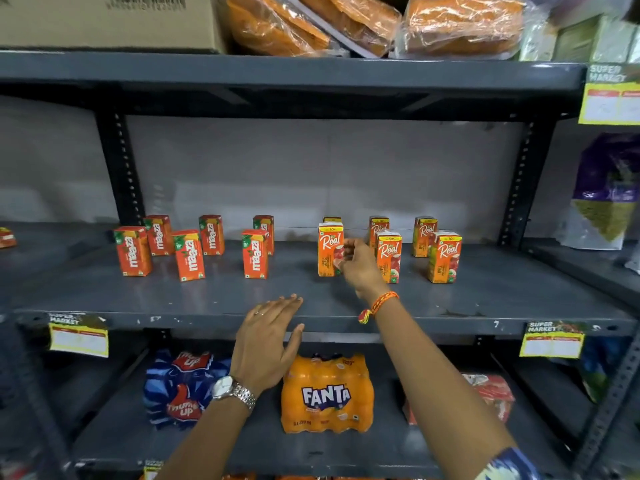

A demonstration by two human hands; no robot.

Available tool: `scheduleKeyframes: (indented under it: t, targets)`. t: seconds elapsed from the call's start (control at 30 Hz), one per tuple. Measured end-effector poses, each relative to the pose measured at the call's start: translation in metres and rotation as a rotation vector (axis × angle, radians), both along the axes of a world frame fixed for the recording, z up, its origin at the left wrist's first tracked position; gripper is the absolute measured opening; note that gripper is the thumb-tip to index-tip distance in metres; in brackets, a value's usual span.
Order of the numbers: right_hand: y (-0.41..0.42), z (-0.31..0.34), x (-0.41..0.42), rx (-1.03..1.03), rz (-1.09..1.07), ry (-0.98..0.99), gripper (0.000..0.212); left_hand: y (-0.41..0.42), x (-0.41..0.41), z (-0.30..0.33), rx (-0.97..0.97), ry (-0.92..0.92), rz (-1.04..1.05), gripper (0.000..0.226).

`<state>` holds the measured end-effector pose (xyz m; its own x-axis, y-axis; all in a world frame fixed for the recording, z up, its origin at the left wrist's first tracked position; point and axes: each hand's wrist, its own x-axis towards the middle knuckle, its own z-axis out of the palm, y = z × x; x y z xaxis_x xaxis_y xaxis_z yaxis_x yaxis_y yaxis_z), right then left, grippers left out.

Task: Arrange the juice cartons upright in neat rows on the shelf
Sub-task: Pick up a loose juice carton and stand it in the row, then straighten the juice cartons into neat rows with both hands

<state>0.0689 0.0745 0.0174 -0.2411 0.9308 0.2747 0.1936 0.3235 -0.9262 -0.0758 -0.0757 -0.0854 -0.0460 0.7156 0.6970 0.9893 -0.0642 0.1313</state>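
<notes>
Several red Maaza cartons (189, 255) stand upright in two loose rows on the left of the grey middle shelf (207, 299). To the right stand several orange Real cartons, also in two rows. My right hand (356, 266) has its fingers around the right side of the front-left Real carton (328, 249), which stands on the shelf. My left hand (268, 341) hovers flat and open over the shelf's front edge, holding nothing. Another Real carton (389, 256) stands just right of my right hand.
Below are a Fanta pack (327, 393), a Thums Up pack (180, 389) and a red pack (491, 393). The top shelf carries a cardboard box (104, 19) and wrapped orange packets (460, 26). Black uprights (121, 168) flank the bay. A purple bag (606, 188) stands at right.
</notes>
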Motion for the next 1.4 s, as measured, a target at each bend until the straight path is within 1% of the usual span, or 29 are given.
scheduleKeyframes:
  t: [0.17,0.23,0.5,0.57,0.63,0.7,0.73,0.77,0.83,0.9,0.93,1.0,1.07,1.1,1.13,1.2,1.23,1.3,1.4]
  targets:
    - [0.0,-0.007,-0.003,-0.071,-0.002,-0.08,0.043,0.001,0.0,0.0,0.017,-0.011,-0.007,0.049]
    - [-0.002,-0.009,-0.003,-0.086,0.022,-0.08,0.044,0.002,0.002,0.001,0.022,-0.017,0.001,0.049]
    - [-0.009,-0.007,0.002,-0.041,0.033,-0.174,0.044,0.0,0.006,0.005,0.027,-0.047,0.028,0.052]
    - [-0.014,-0.007,0.01,-0.012,0.055,-0.2,0.051,-0.002,0.012,0.014,0.026,-0.124,0.046,0.051]
    - [-0.02,-0.008,0.024,0.0,0.091,-0.186,0.057,-0.002,0.02,0.032,-0.003,-0.188,0.1,0.046]
    - [-0.025,-0.011,0.043,0.011,0.075,-0.112,0.049,0.005,0.023,0.051,-0.064,-0.219,0.137,0.044]
    - [-0.025,-0.014,0.053,0.027,0.041,-0.05,0.043,0.011,0.021,0.059,-0.109,-0.264,0.139,0.045]
    - [-0.025,-0.016,0.064,0.054,-0.021,0.011,0.038,0.021,0.02,0.066,-0.161,-0.347,0.12,0.049]
    - [-0.018,-0.021,0.083,0.11,-0.193,0.065,0.038,0.039,0.017,0.078,-0.269,-0.562,0.04,0.063]
    - [-0.011,-0.021,0.097,0.128,-0.301,0.054,0.047,0.057,0.018,0.086,-0.337,-0.688,-0.015,0.079]
    - [-0.008,-0.021,0.101,0.119,-0.324,0.019,0.055,0.065,0.019,0.089,-0.355,-0.731,-0.033,0.086]
    - [0.003,-0.018,0.105,0.081,-0.314,-0.101,0.075,0.081,0.019,0.095,-0.388,-0.815,-0.078,0.096]
    - [0.014,-0.011,0.103,0.043,-0.271,-0.23,0.086,0.094,0.017,0.095,-0.422,-0.874,-0.129,0.1]
    - [0.019,-0.008,0.103,0.026,-0.232,-0.259,0.087,0.1,0.016,0.093,-0.432,-0.875,-0.143,0.094]
    - [0.022,-0.005,0.102,0.006,-0.185,-0.264,0.084,0.104,0.016,0.091,-0.428,-0.865,-0.146,0.083]
    - [0.025,-0.002,0.102,-0.037,-0.085,-0.258,0.07,0.106,0.021,0.088,-0.393,-0.81,-0.121,0.056]
    - [0.026,-0.002,0.102,-0.04,-0.049,-0.27,0.064,0.106,0.024,0.087,-0.364,-0.779,-0.105,0.047]
    - [0.03,-0.006,0.102,-0.02,-0.043,-0.293,0.053,0.108,0.028,0.085,-0.315,-0.753,-0.09,0.04]
    - [0.032,-0.008,0.101,0.033,-0.098,-0.298,0.041,0.112,0.033,0.084,-0.305,-0.737,-0.095,0.038]
